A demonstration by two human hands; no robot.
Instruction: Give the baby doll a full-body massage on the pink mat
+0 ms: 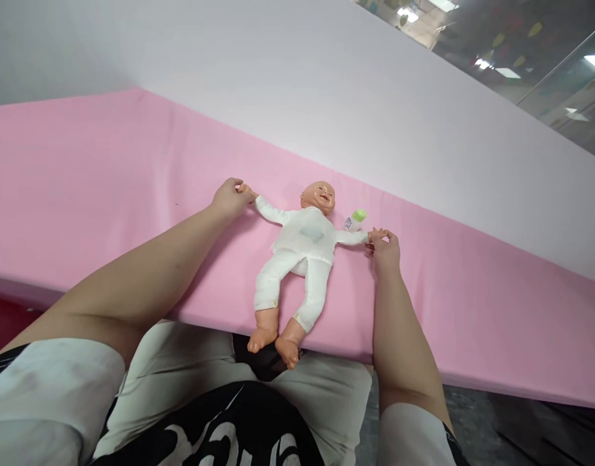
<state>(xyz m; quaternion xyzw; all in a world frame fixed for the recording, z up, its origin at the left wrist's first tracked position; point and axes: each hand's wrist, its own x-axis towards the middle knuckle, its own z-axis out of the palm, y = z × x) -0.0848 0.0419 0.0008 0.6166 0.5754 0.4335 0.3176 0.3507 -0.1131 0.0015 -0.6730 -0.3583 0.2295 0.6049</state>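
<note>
A baby doll [309,236] with a white cloth body lies on its back on the pink padded surface [107,168]. Its arms are stretched out to both sides, and its feet hang over the near edge. My left hand [232,197] is closed around the doll's hand at the left. On the other side, my right hand [387,251] pinches the doll's other hand between thumb and fingers. Close to the doll's head and the right-hand arm lies a small white bottle [354,221] with a green cap.
A plain white wall [297,77] rises along the far edge of the pink surface. Above it at the upper right is a glass panel [520,58] with lights showing in it. My legs [321,395] are against the near edge.
</note>
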